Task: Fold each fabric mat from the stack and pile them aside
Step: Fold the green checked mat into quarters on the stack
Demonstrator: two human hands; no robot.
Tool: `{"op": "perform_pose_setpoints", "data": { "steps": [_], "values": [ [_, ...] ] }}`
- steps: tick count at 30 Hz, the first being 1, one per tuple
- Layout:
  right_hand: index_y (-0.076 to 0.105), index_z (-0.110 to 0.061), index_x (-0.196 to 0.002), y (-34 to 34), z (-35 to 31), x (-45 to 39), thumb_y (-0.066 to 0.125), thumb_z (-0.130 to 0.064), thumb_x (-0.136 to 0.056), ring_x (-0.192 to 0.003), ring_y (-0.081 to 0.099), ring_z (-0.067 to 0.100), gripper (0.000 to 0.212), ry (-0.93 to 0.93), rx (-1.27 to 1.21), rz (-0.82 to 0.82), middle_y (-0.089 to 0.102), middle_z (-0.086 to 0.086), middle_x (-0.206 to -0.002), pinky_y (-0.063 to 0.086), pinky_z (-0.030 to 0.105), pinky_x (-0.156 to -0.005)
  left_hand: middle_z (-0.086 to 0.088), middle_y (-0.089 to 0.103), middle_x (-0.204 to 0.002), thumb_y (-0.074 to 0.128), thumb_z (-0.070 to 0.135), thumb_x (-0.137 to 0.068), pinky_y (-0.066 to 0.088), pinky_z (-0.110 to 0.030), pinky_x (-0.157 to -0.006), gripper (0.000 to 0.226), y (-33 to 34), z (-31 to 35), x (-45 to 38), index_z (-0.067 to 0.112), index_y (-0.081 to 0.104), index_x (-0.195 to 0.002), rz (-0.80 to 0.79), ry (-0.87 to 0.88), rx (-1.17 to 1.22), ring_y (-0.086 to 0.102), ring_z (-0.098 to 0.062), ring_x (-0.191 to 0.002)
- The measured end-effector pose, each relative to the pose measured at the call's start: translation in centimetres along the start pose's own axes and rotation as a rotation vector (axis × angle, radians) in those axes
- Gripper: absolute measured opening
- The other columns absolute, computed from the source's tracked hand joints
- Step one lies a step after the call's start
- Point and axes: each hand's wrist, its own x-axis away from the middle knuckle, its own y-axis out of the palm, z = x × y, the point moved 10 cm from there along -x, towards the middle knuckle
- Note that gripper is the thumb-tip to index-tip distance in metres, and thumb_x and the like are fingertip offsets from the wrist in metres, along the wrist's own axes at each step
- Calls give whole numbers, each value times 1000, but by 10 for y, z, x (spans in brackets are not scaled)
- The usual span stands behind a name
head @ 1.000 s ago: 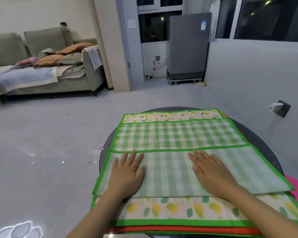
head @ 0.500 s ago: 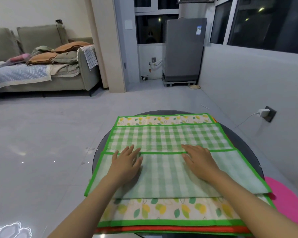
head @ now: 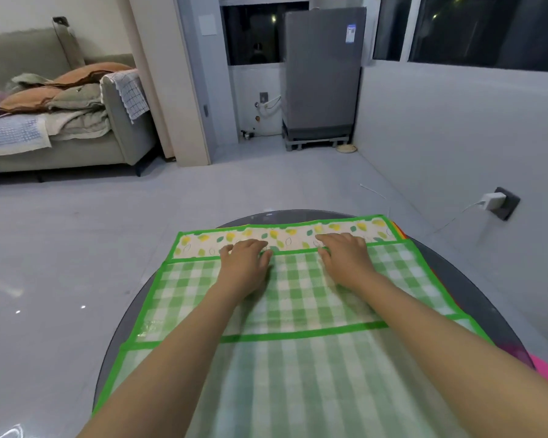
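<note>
Head view: fingertips hidden; mat (head: 298,298) cropped

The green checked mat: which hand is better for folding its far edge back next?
Neither clearly: the left hand and right hand both sit at the green checked mat's far edge, so probably both.

1. Both bare forearms reach forward, roughly parallel, converging slightly toward the hands.
2. Left hand (head: 246,263): palm down, fingers bent at the knuckles, fingertips pointing down and away from the body.
3. Right hand (head: 345,257): palm down, same pose, fingers curled over at the far end.
4. Hands are level with each other, apart, not touching.
</note>
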Motion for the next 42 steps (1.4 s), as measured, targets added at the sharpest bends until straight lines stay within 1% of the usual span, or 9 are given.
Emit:
{"op": "perform_pose_setpoints", "data": {
  "steps": [8, 14, 16, 22, 28, 33, 36, 40, 42],
  "values": [
    [53, -20, -108, 19, 10, -22, 43, -33, -96, -113, 39, 22, 20, 21, 7, 0, 54, -2, -115, 24, 36, -97, -2, 55, -108, 48, 40, -95, 26, -36, -94, 30, 10, -8, -19, 19, 62, -109, 106, 36, 23, 45, -23, -109],
    [60, -19, -98, -13, 9, 0, 50, -35, -93, -110, 40, 20, 20, 22, -90, 62, 53, -4, -102, 21, 34, -96, 7, 51, -88, 57, 35, -91, 25, -37, -101, 20, -20, -3, -3, 19, 69, -90, 136, 63, 151, 50, -15, -91],
    [62, -18, -96, -37, 3, 12, 53, -34, -92, -110, 41, 20, 19, 9, -117, 116, 50, -6, -95, 19, 33, -97, 7, 54, -84, 61, 35, -89, 25, -33, -95, 19, -44, 6, 10, 19, 70, -86, 186, 94, 188, 50, -14, -87],
    [65, -22, -84, -112, -22, 71, 61, -37, -86, -105, 43, 17, 15, -57, -153, 253, 61, -6, -94, 16, 27, -84, 9, 65, -83, 66, 41, -84, 17, -27, -77, 18, -122, 45, 72, 25, 75, -84, 331, 282, 55, 51, -14, -88],
    [71, -21, -75, -156, -48, 158, 71, -34, -78, -91, 41, 12, 13, -191, -139, 342, 55, -12, -76, 14, 24, -78, 11, 64, -63, 66, 44, -71, 19, -29, -68, 18, -164, 77, 159, 28, 74, -66, 452, 519, -64, 56, -11, -61],
    [71, -20, -71, -147, -55, 214, 75, -30, -75, -82, 45, 13, 12, -265, -205, 248, 56, -14, -68, 34, 31, -83, 13, 63, -67, 64, 50, -73, 32, -29, -67, 22, -151, 75, 214, 31, 74, -70, 322, 540, 50, 44, 3, -65],
    [68, -27, -67, -128, -56, 237, 77, -32, -74, -83, 47, 15, 12, -297, -201, 169, 61, -12, -69, 37, 33, -84, 15, 62, -69, 64, 52, -73, 38, -23, -69, 23, -124, 62, 233, 31, 75, -72, 189, 465, 162, 45, 13, -61],
    [58, -37, -68, -97, -52, 252, 70, -41, -78, -92, 44, 8, 15, -286, -183, 19, 60, -16, -77, 31, 26, -90, 23, 58, -69, 76, 43, -72, 35, -11, -69, 13, -90, 49, 250, 30, 76, -75, 54, 365, 219, 52, 3, -65],
    [54, -41, -64, -84, -48, 255, 69, -42, -78, -92, 44, 6, 20, -270, -195, -35, 58, -19, -76, 32, 23, -89, 20, 60, -71, 78, 38, -71, 41, -14, -64, 10, -78, 41, 254, 29, 77, -74, -5, 295, 285, 54, -4, -67]
  ]
}}
